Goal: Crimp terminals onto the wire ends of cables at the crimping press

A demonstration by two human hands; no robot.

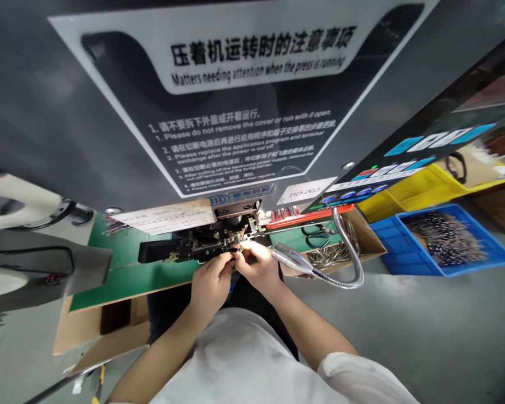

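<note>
Both my hands meet just in front of the die area of a crimping press [235,224], below its dark cover. Thin wires [241,248], one of them yellowish, show between the fingertips. My right hand [261,269] pinches these wires with thumb and forefinger. Beside it, touching or nearly so, my left hand [211,283] is closed in a pinch at the same wires. Their lower ends are hidden by the fingers. The silver head of a gooseneck lamp [292,260] points in from the right, close to my right hand.
On the green tabletop [130,289] are black-handled scissors [317,235] and a red tray [311,217] with wires. A cardboard box [368,245] holds tangled metal strip. Right of it stand a blue bin [389,247] full of wires and a yellow bin [425,188].
</note>
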